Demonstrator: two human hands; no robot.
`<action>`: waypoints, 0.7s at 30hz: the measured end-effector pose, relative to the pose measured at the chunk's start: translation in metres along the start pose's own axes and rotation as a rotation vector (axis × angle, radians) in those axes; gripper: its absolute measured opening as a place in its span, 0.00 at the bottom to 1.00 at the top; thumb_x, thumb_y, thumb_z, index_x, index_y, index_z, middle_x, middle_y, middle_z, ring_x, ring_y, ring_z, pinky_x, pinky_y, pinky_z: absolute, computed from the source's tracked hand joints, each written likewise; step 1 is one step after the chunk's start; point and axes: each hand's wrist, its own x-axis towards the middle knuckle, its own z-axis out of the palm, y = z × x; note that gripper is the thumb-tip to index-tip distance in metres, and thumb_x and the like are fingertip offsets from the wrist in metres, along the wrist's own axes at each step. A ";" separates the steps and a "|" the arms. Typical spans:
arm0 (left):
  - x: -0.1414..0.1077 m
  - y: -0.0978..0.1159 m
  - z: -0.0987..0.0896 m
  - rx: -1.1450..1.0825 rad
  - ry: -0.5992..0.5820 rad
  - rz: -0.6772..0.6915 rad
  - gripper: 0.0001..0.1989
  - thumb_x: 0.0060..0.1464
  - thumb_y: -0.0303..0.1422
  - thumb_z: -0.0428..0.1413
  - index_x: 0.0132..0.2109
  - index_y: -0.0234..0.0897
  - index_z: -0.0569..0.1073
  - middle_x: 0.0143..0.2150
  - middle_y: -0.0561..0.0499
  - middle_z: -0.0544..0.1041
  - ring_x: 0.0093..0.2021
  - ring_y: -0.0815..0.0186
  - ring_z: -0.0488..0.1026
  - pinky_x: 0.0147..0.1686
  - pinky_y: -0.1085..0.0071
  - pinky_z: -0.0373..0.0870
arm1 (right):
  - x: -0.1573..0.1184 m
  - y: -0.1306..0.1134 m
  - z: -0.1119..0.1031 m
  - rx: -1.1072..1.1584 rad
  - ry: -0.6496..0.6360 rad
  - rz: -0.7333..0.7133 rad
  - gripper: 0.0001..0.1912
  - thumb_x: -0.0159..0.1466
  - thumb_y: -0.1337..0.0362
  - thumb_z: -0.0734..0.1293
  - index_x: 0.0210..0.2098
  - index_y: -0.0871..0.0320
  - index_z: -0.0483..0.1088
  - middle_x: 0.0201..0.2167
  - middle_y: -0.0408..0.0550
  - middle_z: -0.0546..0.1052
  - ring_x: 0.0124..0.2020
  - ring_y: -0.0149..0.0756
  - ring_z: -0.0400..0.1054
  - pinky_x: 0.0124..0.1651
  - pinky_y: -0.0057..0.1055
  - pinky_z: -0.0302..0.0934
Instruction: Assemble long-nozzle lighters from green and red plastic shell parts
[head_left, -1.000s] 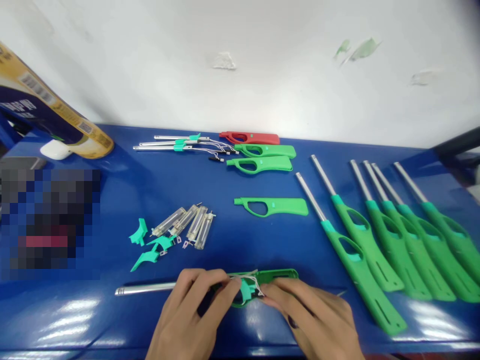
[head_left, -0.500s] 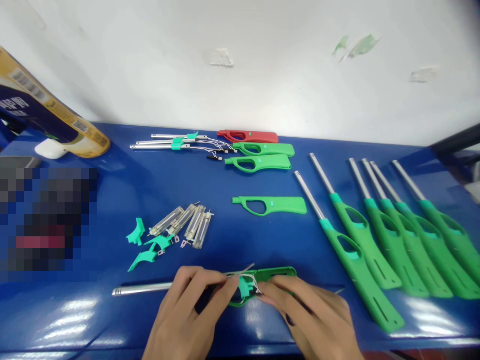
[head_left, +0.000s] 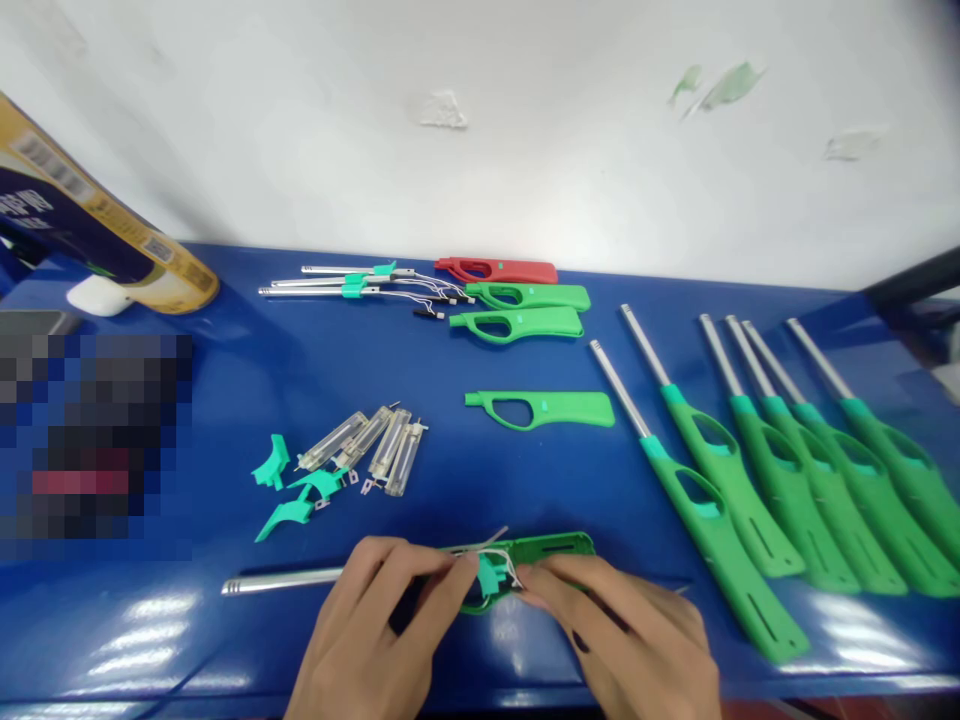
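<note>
Near the table's front edge lies an open green lighter shell (head_left: 559, 546) with its inside facing up. A metal tube (head_left: 285, 579) sticks out of it to the left. My left hand (head_left: 375, 630) is closed around the tube end of the shell, thumb and forefinger beside a teal trigger (head_left: 492, 574). White wires (head_left: 512, 562) loop over the trigger. My right hand (head_left: 630, 630) has its fingertips pinched at the wire ends, against the shell's right part; exactly what they grip is hidden. A thin rod (head_left: 491, 541) slants above the trigger.
Teal triggers (head_left: 289, 516) and clear gas tanks (head_left: 396, 448) lie left of centre. Behind are metal tubes with wires (head_left: 341, 284), green shell halves (head_left: 574, 408) and a red one (head_left: 529, 271). Several assembled lighters (head_left: 757, 560) lie right. A spray can (head_left: 184, 285) stands back left.
Both hands stay in nearly the same place on the lighter. The view shifts very slightly; nothing is taken up or let go.
</note>
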 end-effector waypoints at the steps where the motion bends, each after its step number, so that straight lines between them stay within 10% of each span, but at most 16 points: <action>1: 0.000 0.000 0.000 -0.001 -0.005 -0.003 0.22 0.70 0.15 0.49 0.60 0.38 0.78 0.47 0.48 0.76 0.46 0.64 0.67 0.48 0.71 0.70 | 0.000 0.000 0.000 0.000 0.002 -0.002 0.17 0.81 0.70 0.56 0.51 0.53 0.76 0.43 0.44 0.85 0.39 0.28 0.81 0.44 0.26 0.67; 21: 0.007 0.006 -0.002 -0.025 -0.016 -0.048 0.22 0.67 0.11 0.49 0.56 0.36 0.77 0.44 0.48 0.74 0.43 0.65 0.67 0.44 0.69 0.70 | -0.010 0.006 0.000 -0.001 0.035 0.009 0.15 0.79 0.68 0.61 0.50 0.52 0.80 0.44 0.41 0.86 0.38 0.29 0.83 0.47 0.25 0.72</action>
